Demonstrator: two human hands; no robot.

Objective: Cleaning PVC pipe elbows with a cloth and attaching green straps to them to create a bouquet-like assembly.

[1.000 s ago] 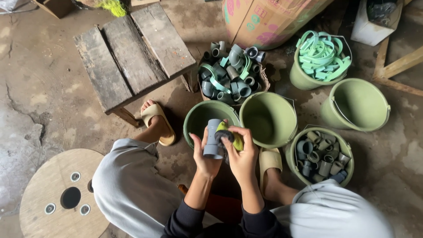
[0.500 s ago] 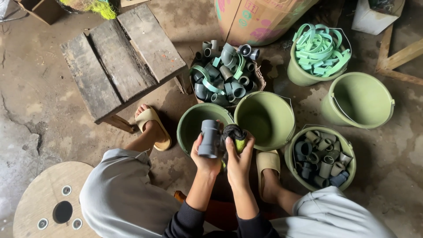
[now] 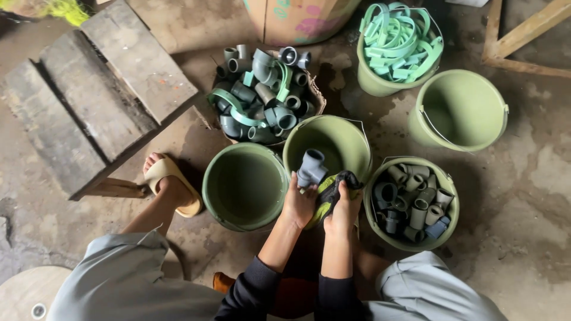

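My left hand (image 3: 299,202) grips a grey plastic pipe fitting (image 3: 310,167), held upright over the rim of a green bucket (image 3: 342,135). My right hand (image 3: 344,209) clutches a dark and yellow-green cloth (image 3: 329,189) pressed against the lower part of the fitting. Both hands sit between two green buckets, with the second one (image 3: 221,199) just left of my left hand. I am seated low, knees apart, one foot in a tan sandal (image 3: 168,180) on the floor.
A basket (image 3: 318,98) of grey fittings and green strips stands behind the buckets. A bucket (image 3: 449,223) with several grey fittings is at right, an empty one (image 3: 496,134) and one holding green strips (image 3: 372,83) beyond. A wooden bench (image 3: 89,101) stands left.
Both hands have lowered toward me with the fitting, now tilted. The cloth has shifted to wrap under the fitting. The view has moved closer over the buckets.
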